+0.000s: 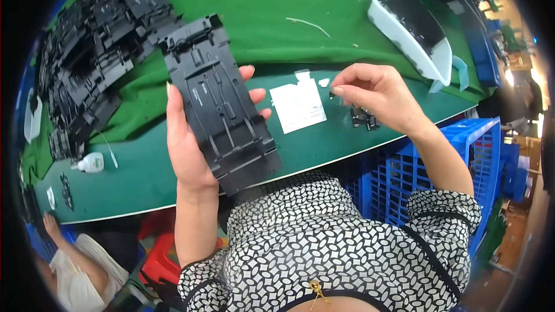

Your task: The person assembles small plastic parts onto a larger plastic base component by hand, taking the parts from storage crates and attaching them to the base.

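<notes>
My left hand (188, 138) grips a long black moulded plastic chassis plate (217, 98) from beneath, its fingertips showing along the right edge. The plate is tilted, its ribbed face turned up toward me. To the right, my right hand (376, 92) pinches a tiny dark part (332, 95) between thumb and forefinger; its kind is too small to make out. Below that hand, several small black pieces (364, 119) lie on the green tabletop. Between the hands is a white sheet (299, 104) with a small white scrap (324, 82) by its upper right corner.
A heap of similar black plates (98, 40) covers the far left on green cloth (248, 6). At the far right sits a white bin (399, 37) of black parts. A small white bottle (92, 163) lies at left. A blue crate (399, 179) stands right; another person's arm (75, 248) shows lower left.
</notes>
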Tool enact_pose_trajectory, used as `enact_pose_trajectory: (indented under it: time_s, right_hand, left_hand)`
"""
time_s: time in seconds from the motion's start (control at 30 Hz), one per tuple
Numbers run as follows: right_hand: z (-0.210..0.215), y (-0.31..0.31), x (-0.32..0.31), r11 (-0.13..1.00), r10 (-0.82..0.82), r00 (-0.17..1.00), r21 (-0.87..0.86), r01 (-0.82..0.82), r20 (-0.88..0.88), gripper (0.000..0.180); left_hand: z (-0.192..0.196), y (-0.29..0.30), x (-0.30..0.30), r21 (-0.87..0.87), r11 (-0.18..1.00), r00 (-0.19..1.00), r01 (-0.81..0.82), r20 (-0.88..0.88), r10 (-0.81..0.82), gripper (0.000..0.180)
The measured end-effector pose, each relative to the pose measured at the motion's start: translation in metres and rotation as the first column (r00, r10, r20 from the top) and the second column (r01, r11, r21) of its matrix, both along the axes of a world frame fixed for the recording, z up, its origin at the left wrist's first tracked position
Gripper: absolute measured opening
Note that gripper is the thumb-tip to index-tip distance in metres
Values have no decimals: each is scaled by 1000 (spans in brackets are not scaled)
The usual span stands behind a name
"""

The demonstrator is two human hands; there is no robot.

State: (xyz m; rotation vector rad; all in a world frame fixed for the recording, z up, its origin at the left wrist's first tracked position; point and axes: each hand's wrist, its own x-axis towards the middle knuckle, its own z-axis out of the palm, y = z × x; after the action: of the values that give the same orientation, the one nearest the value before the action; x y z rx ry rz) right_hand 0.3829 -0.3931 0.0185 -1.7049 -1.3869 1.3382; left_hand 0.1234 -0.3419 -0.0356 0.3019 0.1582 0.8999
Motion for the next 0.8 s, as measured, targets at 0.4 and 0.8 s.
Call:
enact_pose_trajectory:
  time_s: [0.4, 0.8]
  right_hand:
    - [-31, 8, -18, 577, 27, 626, 499, -646, 779, 15]
    - [-30, 10, -29, 603, 54, 646, 491, -629, 762, 13]
  left_hand:
    - [1, 3, -1, 2, 999, 998, -49, -43, 49, 73]
    - [1, 5, -4, 9, 999, 995, -54, -79, 54, 72]
